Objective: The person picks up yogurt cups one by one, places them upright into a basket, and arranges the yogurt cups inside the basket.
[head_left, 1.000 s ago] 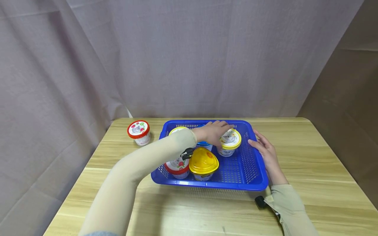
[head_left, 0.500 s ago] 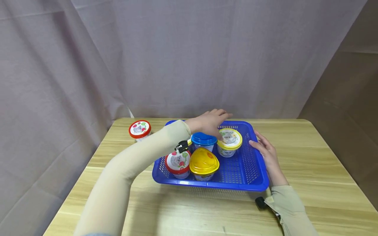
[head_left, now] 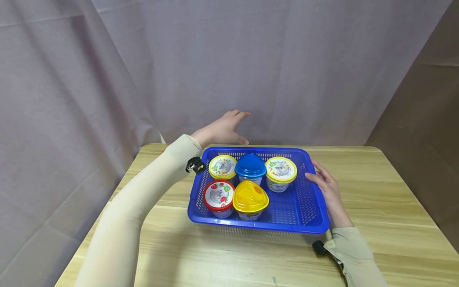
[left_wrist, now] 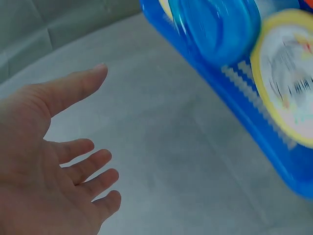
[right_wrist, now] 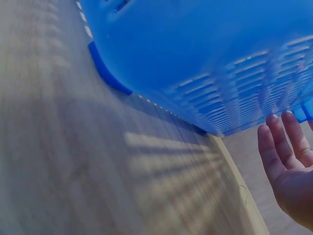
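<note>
My left hand [head_left: 223,130] is in the air past the back rim of a blue plastic basket [head_left: 317,211], fingers and thumb spread with nothing between them. Its palm side shows in the left wrist view. On the basket's right side, my right hand [head_left: 329,193] grips the rim, thumb over the top and fingers along the outer wall. Inside stand several lidded tubs: a blue domed one [head_left: 250,164], a yellow domed one [head_left: 250,196], a red-rimmed one [head_left: 219,194] and two yellow-rimmed ones, the left tub [head_left: 222,166] and the right tub [head_left: 281,169].
The basket stands on a wooden table [head_left: 373,199]. A grey curtain [head_left: 287,71] hangs behind the table's back edge. My left sleeve [head_left: 143,207] covers nearly all of another red-lidded tub at the table's back left.
My left hand has drawn away from the right yellow-rimmed tub and moved left and back, out over the basket's rear rim. The right hand keeps its place at the rim.
</note>
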`<state>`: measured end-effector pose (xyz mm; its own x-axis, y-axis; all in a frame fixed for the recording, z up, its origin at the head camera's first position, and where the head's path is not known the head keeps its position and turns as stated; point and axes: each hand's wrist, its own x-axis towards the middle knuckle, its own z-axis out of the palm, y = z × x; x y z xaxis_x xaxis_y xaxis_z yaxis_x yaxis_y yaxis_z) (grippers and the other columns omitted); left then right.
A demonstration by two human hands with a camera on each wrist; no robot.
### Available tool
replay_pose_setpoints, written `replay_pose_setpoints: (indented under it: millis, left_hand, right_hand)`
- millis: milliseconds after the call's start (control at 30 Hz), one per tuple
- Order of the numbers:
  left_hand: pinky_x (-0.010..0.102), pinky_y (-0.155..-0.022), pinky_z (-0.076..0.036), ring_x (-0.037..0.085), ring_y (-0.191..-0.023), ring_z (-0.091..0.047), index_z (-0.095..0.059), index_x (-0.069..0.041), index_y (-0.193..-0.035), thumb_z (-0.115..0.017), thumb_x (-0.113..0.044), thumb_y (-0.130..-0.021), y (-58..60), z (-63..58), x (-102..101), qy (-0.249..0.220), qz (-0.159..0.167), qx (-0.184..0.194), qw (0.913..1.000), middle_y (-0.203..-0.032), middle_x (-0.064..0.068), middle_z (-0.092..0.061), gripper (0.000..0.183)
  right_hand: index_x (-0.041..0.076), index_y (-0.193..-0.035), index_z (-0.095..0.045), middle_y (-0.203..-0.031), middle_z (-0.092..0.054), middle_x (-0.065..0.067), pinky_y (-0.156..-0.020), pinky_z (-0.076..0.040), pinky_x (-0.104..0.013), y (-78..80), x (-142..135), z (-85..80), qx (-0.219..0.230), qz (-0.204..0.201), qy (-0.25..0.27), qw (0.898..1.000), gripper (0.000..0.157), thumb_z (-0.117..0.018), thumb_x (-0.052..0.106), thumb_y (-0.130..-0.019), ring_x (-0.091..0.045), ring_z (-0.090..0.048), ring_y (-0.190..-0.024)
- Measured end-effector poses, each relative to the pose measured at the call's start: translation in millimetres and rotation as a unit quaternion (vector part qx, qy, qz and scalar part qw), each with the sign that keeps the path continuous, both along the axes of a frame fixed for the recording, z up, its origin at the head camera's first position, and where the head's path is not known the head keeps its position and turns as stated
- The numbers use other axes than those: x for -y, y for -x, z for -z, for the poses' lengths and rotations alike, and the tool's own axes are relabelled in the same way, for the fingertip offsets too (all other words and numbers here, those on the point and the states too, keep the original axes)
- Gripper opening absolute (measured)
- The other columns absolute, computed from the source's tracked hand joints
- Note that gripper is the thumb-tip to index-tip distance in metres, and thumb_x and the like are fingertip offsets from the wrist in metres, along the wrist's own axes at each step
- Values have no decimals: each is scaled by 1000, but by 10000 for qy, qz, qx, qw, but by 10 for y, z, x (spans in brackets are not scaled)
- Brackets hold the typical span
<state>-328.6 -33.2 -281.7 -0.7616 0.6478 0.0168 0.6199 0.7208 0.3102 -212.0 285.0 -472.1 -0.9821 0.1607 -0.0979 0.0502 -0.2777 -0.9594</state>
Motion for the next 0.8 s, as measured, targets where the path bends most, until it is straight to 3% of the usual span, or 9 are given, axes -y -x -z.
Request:
replay_pose_setpoints:
  millis: [267, 600, 800]
  left_hand:
    - [44, -121, -22, 29, -150, -21, -28, -12, -159, -79, -33, -88, 94, -158, 456, -397, -567, -17, 9976, -162, 12, -27, 90]
    - [46, -118, -26, 32, -144, -32, -30, -7, -157, -81, -34, -86, 108, -205, 954, -898, -957, -291, 9909, -155, 17, -37, 92]
    - [48, -118, -27, 33, -143, -34, -31, -3, -156, -82, -34, -85, 64, -148, 1200, -1236, -1272, -360, 9835, -155, 18, -38, 92]
  right_hand:
    - [21, -157, -38, -106, -65, 12, -73, -59, -26, -3, -62, 4, 13, 38, -105, 9999, 68, -68, 16, -97, -7, -69, -86]
    - [22, -158, -36, -106, -64, 12, -71, -59, -26, -7, -153, 15, 50, -11, -205, 9998, 67, -67, 19, -98, -7, -69, -85]
    - [24, -158, -36, -107, -63, 11, -72, -59, -27, -3, -173, 26, 50, -15, -265, 9996, 68, -68, 21, -98, -7, -69, -86]
